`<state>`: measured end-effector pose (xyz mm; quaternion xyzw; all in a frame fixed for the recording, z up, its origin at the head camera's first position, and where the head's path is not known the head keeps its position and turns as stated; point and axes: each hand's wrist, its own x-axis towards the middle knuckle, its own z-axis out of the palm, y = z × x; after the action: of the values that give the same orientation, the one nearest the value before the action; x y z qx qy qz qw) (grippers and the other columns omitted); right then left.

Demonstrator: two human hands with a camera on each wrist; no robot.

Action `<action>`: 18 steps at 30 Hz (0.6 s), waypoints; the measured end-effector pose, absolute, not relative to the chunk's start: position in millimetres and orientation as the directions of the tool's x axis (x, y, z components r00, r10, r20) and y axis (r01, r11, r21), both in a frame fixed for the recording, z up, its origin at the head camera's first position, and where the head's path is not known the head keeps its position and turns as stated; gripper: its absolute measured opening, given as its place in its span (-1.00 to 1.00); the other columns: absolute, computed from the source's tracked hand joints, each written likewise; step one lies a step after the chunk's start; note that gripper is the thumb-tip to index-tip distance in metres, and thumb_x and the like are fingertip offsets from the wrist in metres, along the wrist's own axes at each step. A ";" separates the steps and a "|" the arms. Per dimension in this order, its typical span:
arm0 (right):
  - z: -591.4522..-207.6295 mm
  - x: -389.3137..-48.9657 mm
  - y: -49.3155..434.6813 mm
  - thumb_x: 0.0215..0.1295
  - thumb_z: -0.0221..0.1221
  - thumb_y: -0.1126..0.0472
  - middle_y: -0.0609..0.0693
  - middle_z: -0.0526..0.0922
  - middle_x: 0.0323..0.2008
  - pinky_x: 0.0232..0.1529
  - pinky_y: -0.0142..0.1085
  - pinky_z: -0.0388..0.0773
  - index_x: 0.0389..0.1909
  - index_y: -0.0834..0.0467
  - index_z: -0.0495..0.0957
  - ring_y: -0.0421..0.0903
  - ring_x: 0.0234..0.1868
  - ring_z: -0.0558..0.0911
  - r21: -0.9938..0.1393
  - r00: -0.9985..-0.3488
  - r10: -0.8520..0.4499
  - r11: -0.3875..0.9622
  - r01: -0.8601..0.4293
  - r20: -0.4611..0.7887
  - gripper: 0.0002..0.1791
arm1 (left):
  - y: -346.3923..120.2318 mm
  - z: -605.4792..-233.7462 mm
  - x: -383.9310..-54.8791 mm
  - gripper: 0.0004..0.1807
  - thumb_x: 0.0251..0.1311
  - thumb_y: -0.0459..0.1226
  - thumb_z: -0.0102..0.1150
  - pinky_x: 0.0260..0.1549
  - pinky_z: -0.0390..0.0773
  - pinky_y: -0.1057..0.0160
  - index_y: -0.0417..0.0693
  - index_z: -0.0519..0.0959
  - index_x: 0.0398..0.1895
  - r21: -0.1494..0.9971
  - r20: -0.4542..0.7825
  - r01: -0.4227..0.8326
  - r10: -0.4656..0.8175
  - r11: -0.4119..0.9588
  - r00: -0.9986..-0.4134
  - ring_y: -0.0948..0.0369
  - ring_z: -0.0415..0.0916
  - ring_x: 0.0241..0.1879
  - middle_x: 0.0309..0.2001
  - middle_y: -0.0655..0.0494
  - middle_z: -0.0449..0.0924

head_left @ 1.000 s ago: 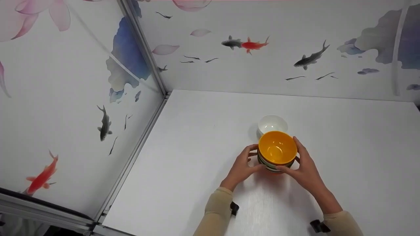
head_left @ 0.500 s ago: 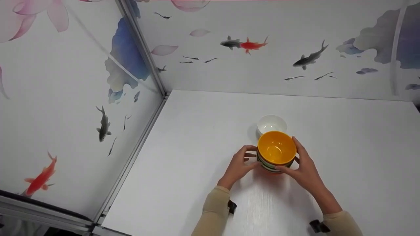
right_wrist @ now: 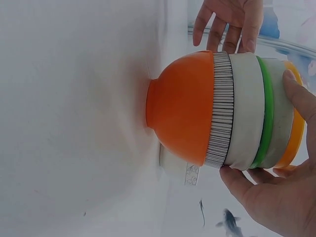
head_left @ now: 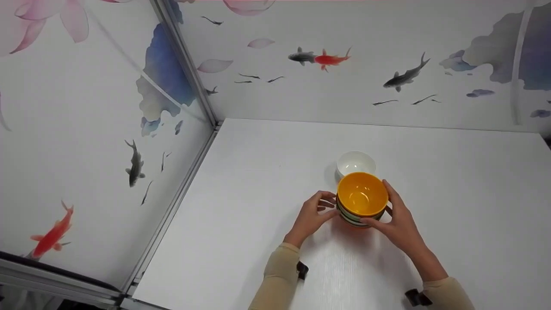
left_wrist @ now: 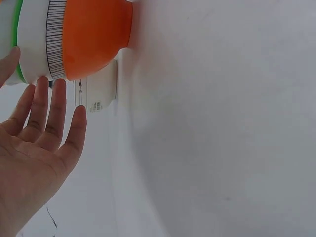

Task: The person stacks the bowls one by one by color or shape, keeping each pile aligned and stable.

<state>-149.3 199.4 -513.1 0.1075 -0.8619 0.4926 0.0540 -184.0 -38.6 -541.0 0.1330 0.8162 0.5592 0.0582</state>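
Note:
A stack of nested bowls stands on the white table. Its lowest bowl is orange; above come pale bowls with a black-lined band and a green rim, and a yellow bowl tops it. My right hand holds the stack's right side near the top, thumb in front and fingers along the far side. On the left, my left hand has its fingers spread and loosely straight, fingertips right at the stack's side. A white bowl sits just behind, partly covered by the stack.
The white table reaches back to a wall painted with fish. A second fish-painted panel rises along the left, joined by a metal frame rail.
My left hand has drawn slightly left, its thumb and fingers loosening from the stack's side. The right hand keeps its hold, and the bowls stay in place.

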 end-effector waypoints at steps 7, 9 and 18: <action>-513.6 -149.1 200.5 0.09 0.47 0.11 0.24 0.10 0.53 0.31 0.21 0.34 0.59 0.17 -0.11 0.28 0.45 0.26 -0.834 -0.972 -0.133 0.500 -0.233 0.192 0.18 | -38.8 -540.8 -188.5 -0.63 0.30 -0.16 0.28 0.20 0.56 0.21 0.14 0.51 0.15 0.922 0.057 0.154 0.269 0.354 -0.962 0.29 0.59 0.05 0.03 0.19 0.64; -513.8 -149.1 201.1 0.09 0.47 0.11 0.23 0.10 0.54 0.31 0.18 0.34 0.59 0.16 -0.11 0.27 0.44 0.27 -0.833 -0.972 -0.132 0.502 -0.233 0.193 0.19 | -38.8 -540.3 -190.5 -0.65 0.32 -0.16 0.26 0.20 0.56 0.22 0.14 0.51 0.14 0.921 0.062 0.158 0.267 0.355 -0.962 0.29 0.59 0.05 0.03 0.19 0.65; -515.8 -149.9 201.7 0.08 0.48 0.10 0.23 0.11 0.53 0.30 0.20 0.36 0.59 0.16 -0.11 0.28 0.44 0.26 -0.833 -0.973 -0.131 0.502 -0.231 0.191 0.20 | -40.3 -534.8 -207.9 -0.67 0.34 -0.15 0.23 0.14 0.59 0.23 0.07 0.53 0.13 0.884 0.124 0.240 0.295 0.400 -0.947 0.30 0.60 0.01 -0.02 0.17 0.66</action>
<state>-149.9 201.7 -515.8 0.1048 -0.8651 0.4878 0.0513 -207.9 -40.3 -534.8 0.1599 0.8363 0.5238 0.0260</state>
